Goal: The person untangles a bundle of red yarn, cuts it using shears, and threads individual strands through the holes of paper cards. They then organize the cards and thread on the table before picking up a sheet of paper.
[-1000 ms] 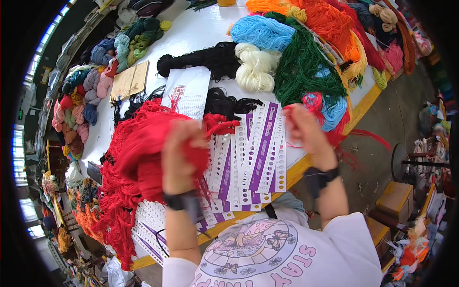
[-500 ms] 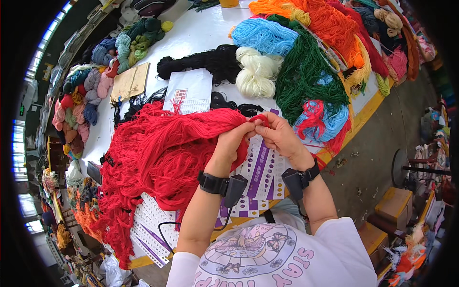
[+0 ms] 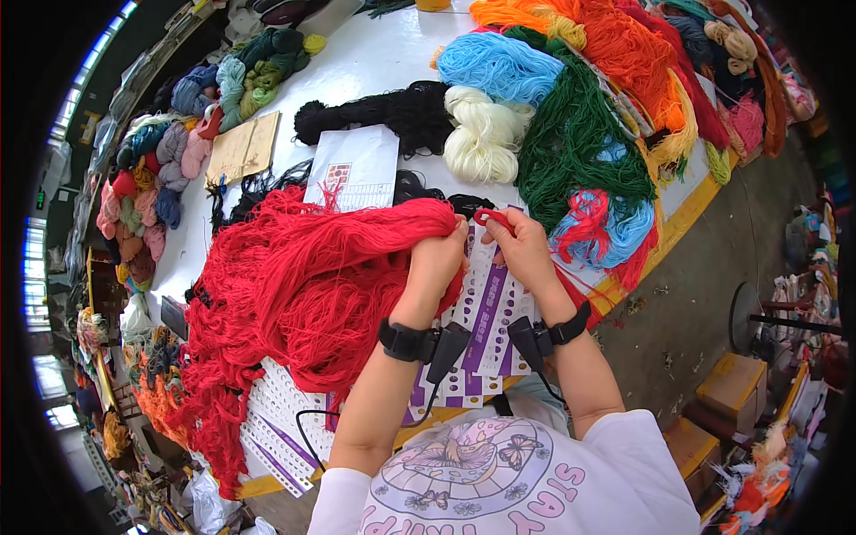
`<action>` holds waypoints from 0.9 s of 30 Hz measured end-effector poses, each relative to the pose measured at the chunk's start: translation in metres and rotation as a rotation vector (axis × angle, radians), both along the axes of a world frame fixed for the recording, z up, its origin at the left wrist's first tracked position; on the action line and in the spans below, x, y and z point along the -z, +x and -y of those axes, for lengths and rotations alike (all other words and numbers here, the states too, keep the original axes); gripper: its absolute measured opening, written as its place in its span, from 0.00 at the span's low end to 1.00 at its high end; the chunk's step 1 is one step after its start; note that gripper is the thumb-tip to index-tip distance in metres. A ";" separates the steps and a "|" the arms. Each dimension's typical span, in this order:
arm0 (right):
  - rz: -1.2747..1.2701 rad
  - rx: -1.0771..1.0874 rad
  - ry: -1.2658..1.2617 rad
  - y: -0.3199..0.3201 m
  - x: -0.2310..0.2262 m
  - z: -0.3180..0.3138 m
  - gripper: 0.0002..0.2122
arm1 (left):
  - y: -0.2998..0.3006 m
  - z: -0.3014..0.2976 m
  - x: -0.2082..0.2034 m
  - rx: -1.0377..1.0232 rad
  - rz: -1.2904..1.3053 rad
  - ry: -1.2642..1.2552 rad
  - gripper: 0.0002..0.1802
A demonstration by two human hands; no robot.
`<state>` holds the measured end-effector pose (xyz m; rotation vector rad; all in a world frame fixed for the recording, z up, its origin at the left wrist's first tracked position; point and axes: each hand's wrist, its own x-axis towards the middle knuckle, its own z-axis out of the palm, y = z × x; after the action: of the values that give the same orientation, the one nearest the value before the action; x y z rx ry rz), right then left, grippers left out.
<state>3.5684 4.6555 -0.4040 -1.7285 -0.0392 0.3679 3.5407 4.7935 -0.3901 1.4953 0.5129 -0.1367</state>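
Note:
A large loose heap of red yarn [image 3: 312, 294] spreads over the left front of the table. My left hand [image 3: 437, 265] is closed round the gathered right end of this yarn, its knuckles up. Just right of it, my right hand [image 3: 522, 250] pinches a small loop of red yarn [image 3: 493, 217] between thumb and fingertips. The two hands are a short gap apart. Red strands also run from near my right wrist toward the table edge. Beneath the hands lie white and purple cards with punched holes [image 3: 486, 312].
Behind the hands are a white skein [image 3: 484, 134], black yarn [image 3: 383, 118] and a white paper sheet [image 3: 355, 165]. Green yarn [image 3: 580, 134], light blue yarn [image 3: 499, 67] and orange yarn [image 3: 615, 53] pile at the right. A cardboard piece [image 3: 243, 148] lies left. Boxes [image 3: 731, 388] stand on the floor.
My hands, which were together, have moved apart slightly. The right hand has shifted right with the small red loop; the left still grips the yarn bundle.

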 end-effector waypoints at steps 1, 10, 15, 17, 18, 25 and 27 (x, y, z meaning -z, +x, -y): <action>-0.002 -0.003 -0.001 0.001 0.004 0.000 0.09 | 0.001 -0.001 -0.001 -0.003 -0.002 -0.001 0.09; -0.225 -0.032 0.340 0.002 -0.003 0.005 0.09 | 0.000 -0.003 0.056 -0.012 0.249 0.094 0.12; -0.141 -0.022 0.061 0.008 -0.005 0.014 0.09 | -0.004 -0.008 0.052 0.056 0.248 0.647 0.14; -0.008 -0.022 -0.069 0.006 -0.004 0.010 0.09 | -0.004 -0.002 0.026 0.049 0.160 0.445 0.14; -0.007 -0.020 -0.070 0.004 -0.002 0.006 0.09 | -0.005 0.001 0.013 0.037 0.074 0.247 0.14; 0.261 0.036 -0.312 0.002 0.008 -0.004 0.09 | -0.008 -0.013 0.020 0.090 -0.033 -0.202 0.09; 0.202 -0.008 -0.247 0.008 0.011 -0.003 0.09 | -0.006 -0.014 0.021 0.161 0.034 -0.164 0.08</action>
<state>3.5762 4.6588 -0.4150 -2.0056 -0.1532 0.2085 3.5344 4.8075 -0.4108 1.3749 0.3449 -0.2731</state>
